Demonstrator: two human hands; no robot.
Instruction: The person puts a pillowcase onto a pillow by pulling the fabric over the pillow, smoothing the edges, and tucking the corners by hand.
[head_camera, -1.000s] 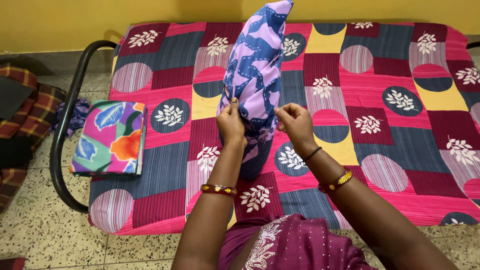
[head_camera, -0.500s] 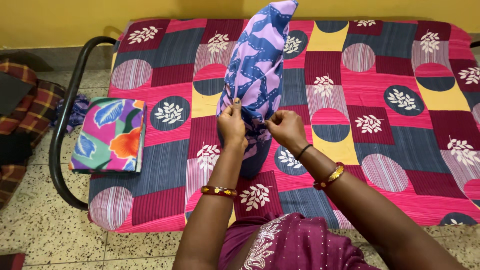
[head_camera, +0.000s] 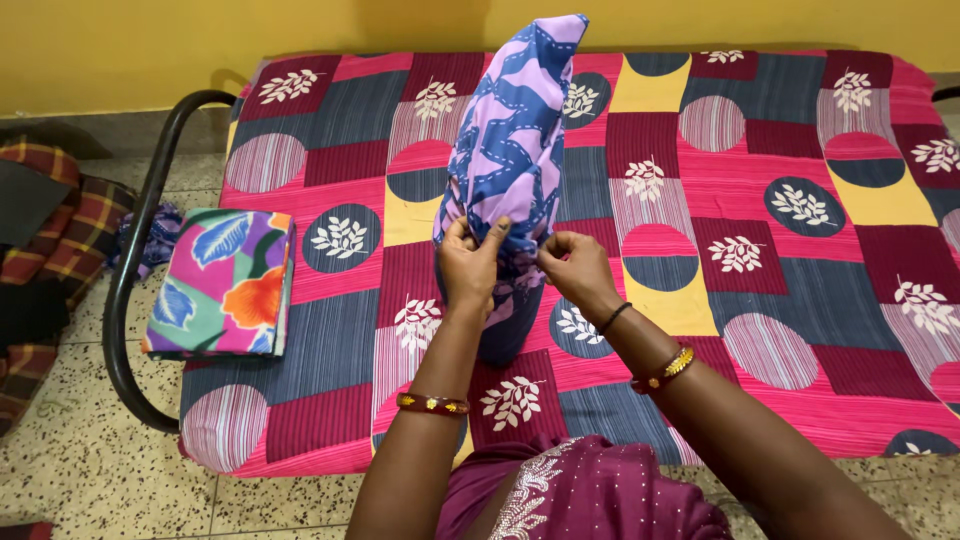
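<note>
A lilac and blue patterned cloth cover (head_camera: 515, 130) stands upright on the bed, stretched over a dark blue pillow (head_camera: 508, 325) whose lower end shows below it. My left hand (head_camera: 470, 262) pinches the cover's lower edge on the left. My right hand (head_camera: 575, 268) pinches the same edge on the right, close beside the left. Both wrists wear bangles.
The bed carries a pink, maroon and grey patchwork sheet (head_camera: 780, 240). A folded floral cloth (head_camera: 222, 283) lies at the bed's left edge. A black metal bed rail (head_camera: 125, 280) curves around the left end. Checked fabric (head_camera: 55, 240) lies on the speckled floor.
My right hand moved left from beside the cover and took hold of its lower edge next to my left hand. The cover's edge is gathered tighter between both hands.
</note>
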